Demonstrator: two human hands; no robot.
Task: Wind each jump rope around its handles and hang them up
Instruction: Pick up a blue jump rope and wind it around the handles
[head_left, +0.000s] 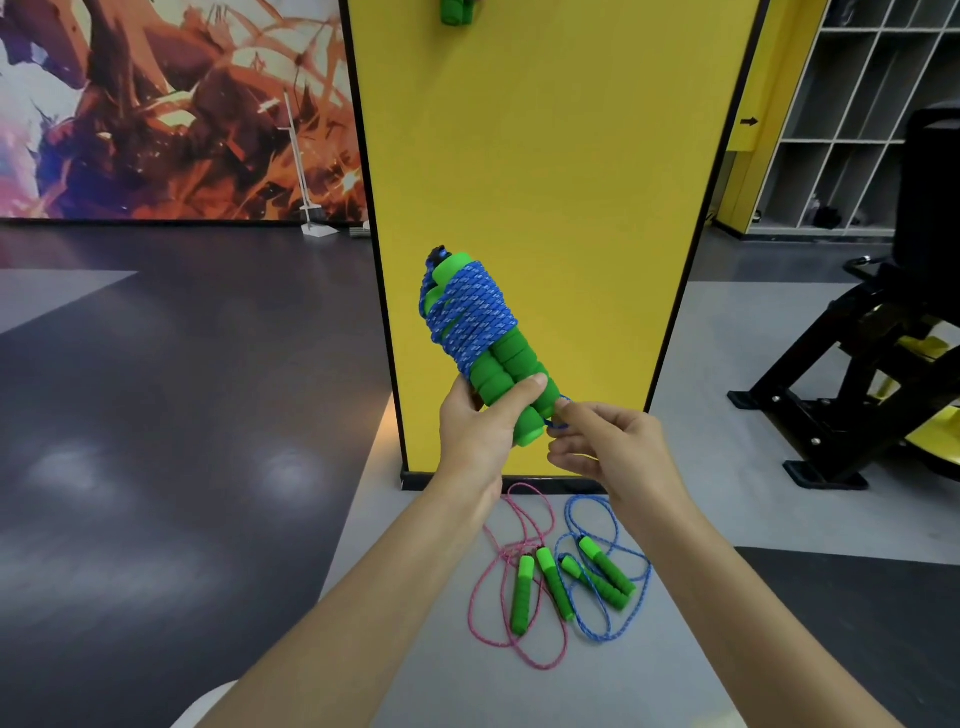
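Note:
My left hand (480, 431) grips the lower end of two green foam handles (511, 364) held side by side, with blue rope (470, 312) wound tightly round their upper half. My right hand (602, 441) pinches a short loop of the blue rope's end (558, 423) just beside the handles' bottom. On the floor below lie a pink jump rope (524, 587) and a second blue jump rope (605, 571), both loose, with green handles. Another green-handled bundle (457, 10) hangs at the top of the yellow pillar (571, 182).
The yellow pillar stands straight ahead on a grey floor strip (415, 597). A black and yellow gym machine (883, 364) is at the right. Grey cubby shelves (852, 114) stand at the back right. Dark flooring and a mural wall (156, 104) lie left.

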